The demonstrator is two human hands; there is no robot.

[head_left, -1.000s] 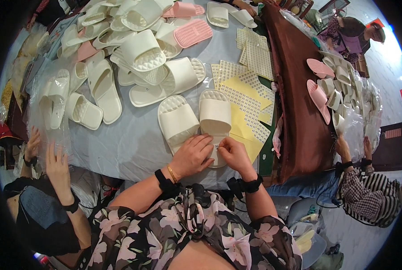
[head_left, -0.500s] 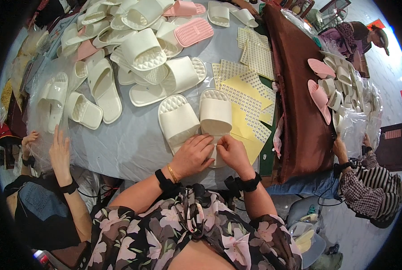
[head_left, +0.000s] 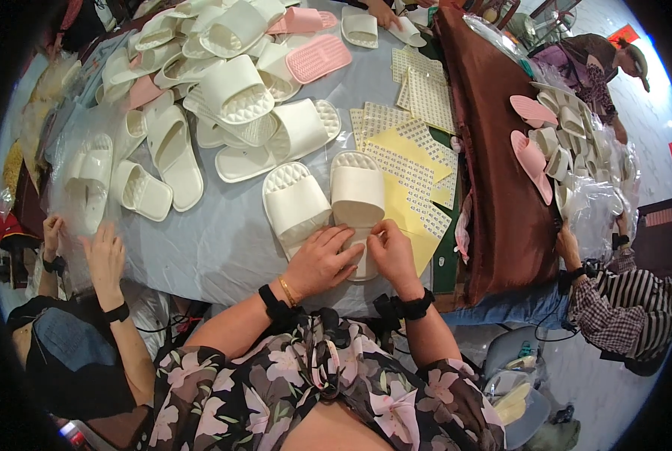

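Two white slippers lie side by side before me, toes pointing away: the left slipper point(head_left: 297, 203) and the right slipper point(head_left: 357, 192). My left hand point(head_left: 322, 257) reaches across their heel ends, fingers bent at the inner edge and thumb over the right slipper's sole, steadying it. Over that same heel, my right hand point(head_left: 391, 254) is closed in a pinch with thumb and forefinger together. Anything between those fingertips is too small to make out. Beside the right slipper lie yellow backing sheets point(head_left: 403, 197) and sheets of small printed stickers point(head_left: 431, 92).
A heap of white slippers point(head_left: 234, 90) and a pink slipper point(head_left: 318, 59) covers the far left table. At left, a co-worker's hands point(head_left: 106, 259) handle a clear bag point(head_left: 69, 188). A brown padded panel point(head_left: 494, 173) stands right; beyond it another person handles bagged slippers point(head_left: 573, 124).
My hands stay nearly in place at the right slipper's heel. The left co-worker's raised hand has come down with fingers bending. At the far edge, another person's hand now reaches a white slipper.
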